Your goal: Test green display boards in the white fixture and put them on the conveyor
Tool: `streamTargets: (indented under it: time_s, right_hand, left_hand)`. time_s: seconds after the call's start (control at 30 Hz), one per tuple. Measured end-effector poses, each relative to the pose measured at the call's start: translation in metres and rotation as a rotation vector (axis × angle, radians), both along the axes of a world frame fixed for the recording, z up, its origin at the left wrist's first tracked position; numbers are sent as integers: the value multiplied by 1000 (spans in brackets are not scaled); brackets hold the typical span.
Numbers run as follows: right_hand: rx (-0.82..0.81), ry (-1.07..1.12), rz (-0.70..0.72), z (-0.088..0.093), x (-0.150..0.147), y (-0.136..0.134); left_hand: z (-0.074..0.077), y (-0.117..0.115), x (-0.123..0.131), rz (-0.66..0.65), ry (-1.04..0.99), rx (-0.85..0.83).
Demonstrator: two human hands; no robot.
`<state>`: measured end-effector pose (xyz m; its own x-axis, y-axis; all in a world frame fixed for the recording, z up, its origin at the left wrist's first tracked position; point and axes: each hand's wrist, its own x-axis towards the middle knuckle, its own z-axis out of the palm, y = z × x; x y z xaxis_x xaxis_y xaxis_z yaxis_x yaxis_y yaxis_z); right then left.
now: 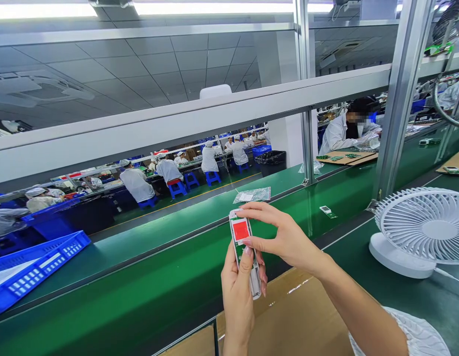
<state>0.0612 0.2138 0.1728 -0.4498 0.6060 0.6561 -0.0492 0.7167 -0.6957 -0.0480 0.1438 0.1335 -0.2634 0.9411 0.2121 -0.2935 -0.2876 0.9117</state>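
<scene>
My left hand point(239, 289) is closed round a slim white handheld device housing point(255, 283), held upright and slightly tilted above the brown cardboard. In the housing lies a green circuit board point(241, 248) with a small screen point(241, 230) covered in red film. My right hand point(285, 238) reaches in from the right. Its index finger touches the top end of the board, and its thumb presses by the screen's lower edge, so the two span the screen. My left thumb rests on the lower part of the board, partly hiding it.
A green conveyor belt point(148, 284) runs behind my hands, with another circuit board with a screen point(328, 212) on it. A white fan point(433, 230) stands at right. Beyond lie a plastic bag point(252, 195) and a blue crate point(40, 277). A co-worker point(343, 131) sits across, behind metal posts.
</scene>
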Motion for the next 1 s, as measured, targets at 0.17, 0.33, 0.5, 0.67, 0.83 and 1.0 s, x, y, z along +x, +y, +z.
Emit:
streamTargets:
  time_s: [0.17,0.33,0.5,0.67,0.83,1.0]
  right_hand:
    - [4,-5,-3,0,0,1]
    - [2,3,4,-1,0,2]
    - [2,6,6,-1,-1,3]
    - [-9,5,19,-3,-1,5]
    - [-147,-12,50,-19,-10,23]
    - [-485,-36,12,-63,-36,56]
  left_hand:
    - [0,0,0,-5,-4,-10]
    - [-1,0,-1,-1,1,-13]
    - [-4,1,-2,-8,-4,-11]
    - [-1,3,-2,-9,9,-24]
    - [-15,16,-9,15,84,-130]
    - [-54,34,-38,283,322,-285]
